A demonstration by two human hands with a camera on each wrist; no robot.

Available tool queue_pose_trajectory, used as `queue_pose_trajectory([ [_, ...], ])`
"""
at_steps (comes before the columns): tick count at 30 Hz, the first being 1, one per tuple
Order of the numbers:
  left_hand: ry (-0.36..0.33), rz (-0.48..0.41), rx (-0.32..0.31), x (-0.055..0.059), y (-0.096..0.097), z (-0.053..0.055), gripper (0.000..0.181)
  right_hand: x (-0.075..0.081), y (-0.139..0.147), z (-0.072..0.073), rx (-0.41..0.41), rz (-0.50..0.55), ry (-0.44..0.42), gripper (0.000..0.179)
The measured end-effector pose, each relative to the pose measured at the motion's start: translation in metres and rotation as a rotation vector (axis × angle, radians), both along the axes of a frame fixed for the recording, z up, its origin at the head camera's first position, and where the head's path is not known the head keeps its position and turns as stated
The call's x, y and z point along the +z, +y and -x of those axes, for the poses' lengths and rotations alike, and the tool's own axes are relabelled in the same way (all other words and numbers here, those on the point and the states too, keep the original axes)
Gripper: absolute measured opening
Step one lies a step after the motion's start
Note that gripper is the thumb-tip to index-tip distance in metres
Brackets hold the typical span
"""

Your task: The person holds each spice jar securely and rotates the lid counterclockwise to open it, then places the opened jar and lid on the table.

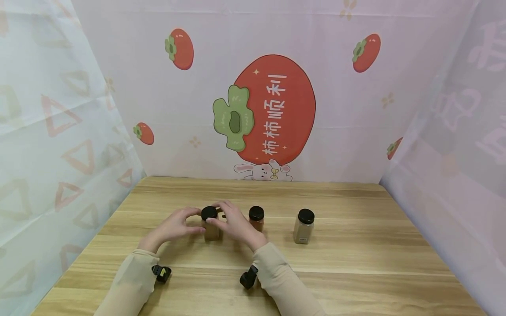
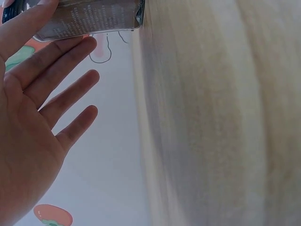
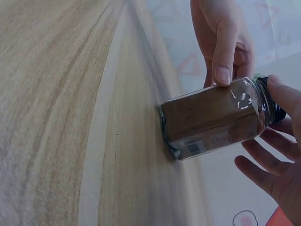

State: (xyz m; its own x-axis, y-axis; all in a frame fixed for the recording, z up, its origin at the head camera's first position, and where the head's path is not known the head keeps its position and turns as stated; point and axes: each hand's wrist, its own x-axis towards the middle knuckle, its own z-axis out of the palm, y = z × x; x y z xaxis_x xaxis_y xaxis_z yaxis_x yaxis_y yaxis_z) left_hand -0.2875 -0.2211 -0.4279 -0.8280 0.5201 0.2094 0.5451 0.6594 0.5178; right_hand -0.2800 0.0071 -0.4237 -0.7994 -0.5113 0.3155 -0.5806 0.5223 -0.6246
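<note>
A clear spice jar [image 3: 211, 117] of brown powder with a black lid [image 1: 209, 213] stands on the table between the two hands. At its left side is the left hand [image 1: 174, 226], its thumb against the glass in the right wrist view and its other fingers spread fairly straight in the left wrist view. The right hand [image 1: 237, 226] pinches the lid, thumb in front and a finger behind. Printed text shows on the jar [image 2: 99, 19] in the left wrist view.
Just right of the right hand stands a second black-lidded jar [image 1: 256, 219] of reddish-brown contents. Farther right is a third jar [image 1: 304, 228] with pale beige powder. The wooden table [image 1: 356, 263] meets a printed cloth backdrop [image 1: 340, 145] at the back; more cloth hangs at both sides.
</note>
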Motion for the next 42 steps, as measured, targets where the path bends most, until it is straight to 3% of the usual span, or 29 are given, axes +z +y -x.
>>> queue_pose_trajectory([
  [16, 0.008, 0.030, -0.011, -0.0030, -0.0013, -0.0003, 0.057, -0.0003, -0.0030, 0.0009, -0.003, 0.005, -0.028, 0.049],
  [25, 0.047, 0.026, -0.039, -0.0041, -0.0013, 0.0004, 0.053, 0.0022, -0.0040, 0.0007, -0.010, 0.000, -0.033, 0.050],
  [42, 0.014, -0.011, -0.028, -0.0014, 0.0025, 0.0028, 0.053, 0.0018, -0.0019, 0.0005, -0.013, 0.010, -0.042, 0.048],
])
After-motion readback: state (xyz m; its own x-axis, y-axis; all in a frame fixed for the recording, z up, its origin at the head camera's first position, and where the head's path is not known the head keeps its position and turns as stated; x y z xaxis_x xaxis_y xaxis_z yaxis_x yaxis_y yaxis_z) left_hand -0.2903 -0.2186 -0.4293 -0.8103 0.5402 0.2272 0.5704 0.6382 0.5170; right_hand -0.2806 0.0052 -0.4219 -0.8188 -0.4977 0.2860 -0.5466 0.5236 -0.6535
